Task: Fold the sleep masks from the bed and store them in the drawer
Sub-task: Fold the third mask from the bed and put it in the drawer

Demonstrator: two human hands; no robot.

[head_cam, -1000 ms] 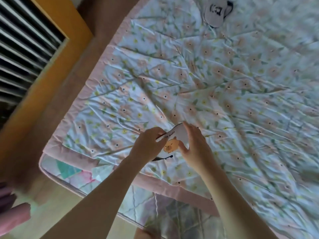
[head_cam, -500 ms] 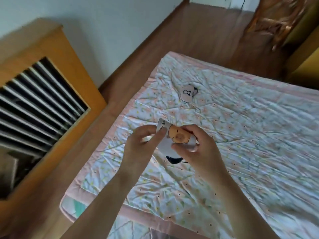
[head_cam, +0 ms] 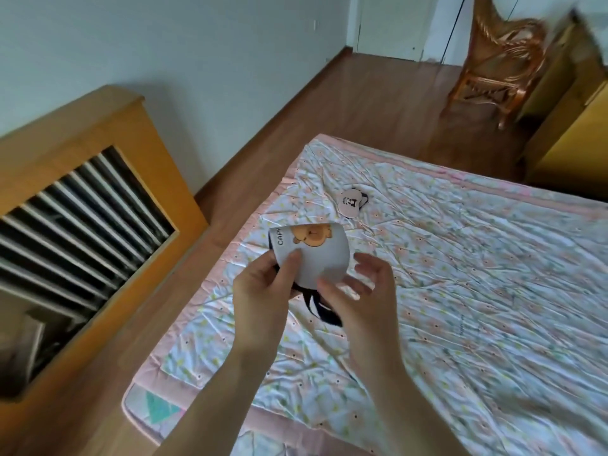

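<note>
A white sleep mask [head_cam: 317, 255] with an orange cartoon animal and black letters is folded over and held up above the bed. My left hand [head_cam: 263, 287] pinches its left side between thumb and fingers. My right hand [head_cam: 358, 291] touches its lower right edge with spread fingers. The mask's black strap [head_cam: 317, 302] hangs down between my hands. A second, pink sleep mask [head_cam: 352, 202] with a black strap lies flat on the floral bedspread [head_cam: 460, 274] further away. No drawer is visible.
A wooden slatted cabinet [head_cam: 82, 205] stands left of the bed across a strip of wood floor. A rattan chair [head_cam: 496, 57] and yellow furniture [head_cam: 572, 126] stand beyond the bed's far edge.
My hands lifted the white mask off the bedspread and raised it. My right fingers have loosened and spread. The camera tilted up, showing more of the room.
</note>
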